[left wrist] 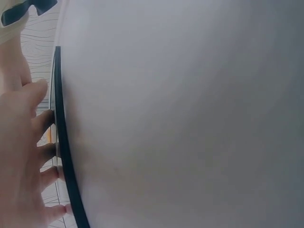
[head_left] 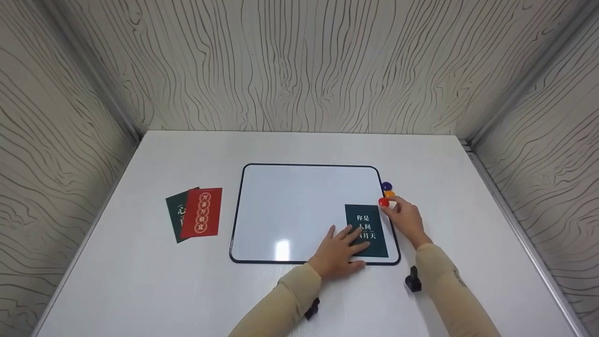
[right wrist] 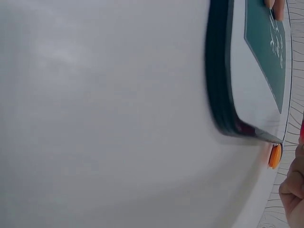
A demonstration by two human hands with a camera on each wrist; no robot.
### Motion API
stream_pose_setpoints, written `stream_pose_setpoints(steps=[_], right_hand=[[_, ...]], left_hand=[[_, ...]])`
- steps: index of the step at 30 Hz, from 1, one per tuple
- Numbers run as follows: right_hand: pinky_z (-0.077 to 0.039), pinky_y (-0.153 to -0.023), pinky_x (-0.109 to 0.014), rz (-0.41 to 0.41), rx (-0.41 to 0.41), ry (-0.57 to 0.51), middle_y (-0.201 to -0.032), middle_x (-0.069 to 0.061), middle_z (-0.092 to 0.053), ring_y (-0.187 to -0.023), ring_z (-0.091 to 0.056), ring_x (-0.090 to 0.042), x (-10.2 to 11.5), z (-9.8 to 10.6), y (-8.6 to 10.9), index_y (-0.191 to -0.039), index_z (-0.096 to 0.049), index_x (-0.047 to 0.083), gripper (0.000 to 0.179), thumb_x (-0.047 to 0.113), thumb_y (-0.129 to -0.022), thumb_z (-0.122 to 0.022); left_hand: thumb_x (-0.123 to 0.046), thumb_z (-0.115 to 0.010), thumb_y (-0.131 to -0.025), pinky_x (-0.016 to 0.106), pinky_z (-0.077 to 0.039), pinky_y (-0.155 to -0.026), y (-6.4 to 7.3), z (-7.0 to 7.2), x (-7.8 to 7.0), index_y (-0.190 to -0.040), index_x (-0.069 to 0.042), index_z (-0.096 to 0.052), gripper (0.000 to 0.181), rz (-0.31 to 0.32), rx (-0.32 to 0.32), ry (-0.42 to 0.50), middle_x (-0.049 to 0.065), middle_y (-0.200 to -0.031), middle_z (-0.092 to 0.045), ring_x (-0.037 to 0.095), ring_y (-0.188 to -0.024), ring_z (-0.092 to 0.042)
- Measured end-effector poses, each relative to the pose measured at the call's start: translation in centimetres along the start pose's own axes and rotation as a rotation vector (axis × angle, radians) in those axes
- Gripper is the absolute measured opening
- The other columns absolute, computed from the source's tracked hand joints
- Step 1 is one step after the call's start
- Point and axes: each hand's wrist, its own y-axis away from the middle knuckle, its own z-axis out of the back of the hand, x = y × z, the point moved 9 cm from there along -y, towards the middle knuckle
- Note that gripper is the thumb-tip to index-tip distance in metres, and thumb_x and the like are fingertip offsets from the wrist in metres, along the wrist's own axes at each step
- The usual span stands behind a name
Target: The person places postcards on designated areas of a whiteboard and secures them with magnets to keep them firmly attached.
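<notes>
A whiteboard (head_left: 290, 201) with a dark rim lies flat on the white table. On its lower right part lies a dark green card (head_left: 380, 245) with white Chinese characters. My left hand (head_left: 334, 255) rests with spread fingers over the card's left side and the board's near edge. With thumb and fingertips my right hand (head_left: 408, 220) pinches a round red magnet (head_left: 383, 202) at the card's top right corner. A small white piece (head_left: 392, 204) shows beside it, partly covered by the fingers. In the right wrist view, the right hand (right wrist: 294, 185) appears at the edge.
Along the board's right edge sit a purple magnet (head_left: 387, 186) and an orange magnet (head_left: 389, 193). Left of the board, a red card (head_left: 201, 213) with gold characters overlaps another green card (head_left: 175, 210). Patterned wall panels (head_left: 290, 65) enclose the table's back and sides.
</notes>
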Motion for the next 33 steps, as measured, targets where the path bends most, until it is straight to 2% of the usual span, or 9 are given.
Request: stream_pose_setpoints(steps=[8, 15, 19, 27, 33], right_hand=[[-0.038, -0.055, -0.018, 0.046, -0.016, 0.012, -0.073, -0.005, -0.051, -0.065, -0.047, -0.015, 0.6, -0.3, -0.1, -0.129, -0.057, 0.006, 0.041, 0.026, -0.094, -0.062], [-0.035, -0.054, -0.019, 0.09, -0.026, 0.03, -0.07, -0.004, -0.048, -0.062, -0.044, -0.014, 1.5, -0.4, -0.2, -0.128, -0.058, 0.004, 0.044, 0.029, -0.092, -0.064], [-0.037, -0.055, -0.019, 0.07, -0.006, 0.025, -0.074, -0.004, -0.048, -0.065, -0.045, -0.015, 1.6, -0.7, -0.2, -0.129, -0.058, 0.007, 0.043, 0.029, -0.093, -0.063], [-0.038, -0.055, -0.021, 0.081, 0.011, 0.014, -0.075, -0.005, -0.049, -0.065, -0.046, -0.016, 2.1, -1.0, -0.3, -0.129, -0.059, 0.01, 0.04, 0.028, -0.093, -0.063], [-0.038, -0.058, -0.022, 0.077, 0.073, 0.055, -0.076, -0.007, -0.051, -0.067, -0.047, -0.017, 2.1, -1.7, -0.6, -0.132, -0.057, 0.01, 0.044, 0.029, -0.093, -0.063]], left_hand=[[-0.063, -0.038, -0.095, 0.048, -0.02, -0.125, -0.1, -0.2, 0.0, -0.146, -0.048, -0.027, 0.054, -0.002, 0.008, -0.012, -0.012, -0.162, -0.022, 0.016, -0.153, -0.02], [-0.064, -0.035, -0.095, 0.047, -0.023, -0.124, -0.1, -0.3, 0.0, -0.147, -0.049, -0.026, 0.054, -0.004, 0.007, -0.065, -0.013, -0.162, -0.023, 0.015, -0.152, -0.021], [-0.065, -0.034, -0.095, 0.047, -0.023, -0.124, -0.1, -0.3, 0.0, -0.147, -0.049, -0.026, 0.055, -0.007, 0.01, -0.069, -0.013, -0.162, -0.022, 0.015, -0.152, -0.021], [-0.064, -0.036, -0.095, 0.048, -0.023, -0.124, -0.1, -0.2, 0.0, -0.147, -0.049, -0.027, 0.055, -0.013, 0.003, -0.061, -0.012, -0.162, -0.023, 0.016, -0.152, -0.022], [-0.064, -0.037, -0.095, 0.048, -0.023, -0.124, -0.1, -0.3, 0.0, -0.147, -0.049, -0.027, 0.055, -0.008, 0.004, -0.05, -0.012, -0.162, -0.023, 0.016, -0.152, -0.022]])
